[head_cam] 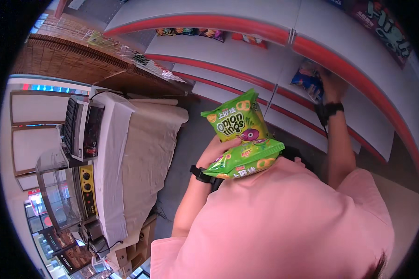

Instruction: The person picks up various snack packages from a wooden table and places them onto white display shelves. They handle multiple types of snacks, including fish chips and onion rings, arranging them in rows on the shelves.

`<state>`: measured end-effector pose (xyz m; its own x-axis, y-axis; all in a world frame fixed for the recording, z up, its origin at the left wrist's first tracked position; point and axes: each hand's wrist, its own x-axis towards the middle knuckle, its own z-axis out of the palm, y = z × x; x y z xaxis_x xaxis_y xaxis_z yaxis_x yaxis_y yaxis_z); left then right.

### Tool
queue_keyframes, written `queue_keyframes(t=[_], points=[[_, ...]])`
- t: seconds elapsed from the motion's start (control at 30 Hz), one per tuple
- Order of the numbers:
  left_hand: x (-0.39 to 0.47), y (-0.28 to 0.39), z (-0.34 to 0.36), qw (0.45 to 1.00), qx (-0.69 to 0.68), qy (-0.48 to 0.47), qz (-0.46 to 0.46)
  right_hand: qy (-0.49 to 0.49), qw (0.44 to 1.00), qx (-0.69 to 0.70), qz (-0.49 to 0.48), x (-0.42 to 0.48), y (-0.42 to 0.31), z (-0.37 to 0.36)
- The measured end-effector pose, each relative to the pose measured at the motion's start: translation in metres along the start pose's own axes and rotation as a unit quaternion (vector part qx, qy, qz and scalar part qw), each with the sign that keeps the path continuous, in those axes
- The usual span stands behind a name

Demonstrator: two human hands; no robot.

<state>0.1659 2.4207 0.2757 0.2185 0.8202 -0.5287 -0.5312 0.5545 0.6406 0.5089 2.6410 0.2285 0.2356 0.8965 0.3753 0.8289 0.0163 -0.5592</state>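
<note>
My left hand holds a green bag of onion rings in front of my chest, its printed front facing up. A second green snack bag rests over that hand and wrist, close against my pink shirt. My right hand reaches into the shelving on the right and grips the edge of a blue snack bag. That bag lies at the front of a shelf; its far end and my fingertips are in shadow. Both wrists wear black bands.
Red-edged shelves curve across the top and right. Several snack bags and a red packet sit farther back. To the left, a cloth-covered table carries a roller-grill-like appliance and a glass display warmer.
</note>
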Motion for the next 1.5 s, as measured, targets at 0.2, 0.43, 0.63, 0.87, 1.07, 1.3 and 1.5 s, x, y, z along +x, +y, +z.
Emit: queue_keyframes(t=[0.2, 0.43, 0.63, 0.87, 1.07, 1.3, 1.5], points=[[0.042, 0.003, -0.002, 0.998, -0.020, -0.048, -0.029, -0.517, 0.731, 0.435, -0.095, -0.059, -0.093, -0.088], [0.063, 0.017, -0.008, 0.988, -0.004, -0.153, 0.016, -0.563, 0.698, 0.431, -0.097, -0.089, -0.148, -0.054], [0.090, 0.025, -0.042, 0.995, 0.099, -0.019, 0.009, -0.460, 0.714, 0.509, 0.138, -0.065, -0.135, -0.034], [0.053, 0.031, -0.079, 0.994, 0.003, 0.073, 0.079, -0.361, 0.722, 0.534, 0.250, -0.019, -0.091, -0.005], [0.000, -0.001, -0.128, 0.982, -0.035, 0.155, 0.104, -0.148, 0.969, 0.098, -0.170, 0.046, 0.057, 0.022], [-0.050, -0.021, -0.135, 0.945, -0.073, 0.260, 0.186, -0.273, 0.911, 0.297, 0.081, 0.085, 0.066, 0.024], [-0.072, -0.043, -0.158, 0.930, -0.109, 0.275, 0.218, -0.418, 0.851, 0.314, 0.053, 0.031, 0.001, 0.019]])
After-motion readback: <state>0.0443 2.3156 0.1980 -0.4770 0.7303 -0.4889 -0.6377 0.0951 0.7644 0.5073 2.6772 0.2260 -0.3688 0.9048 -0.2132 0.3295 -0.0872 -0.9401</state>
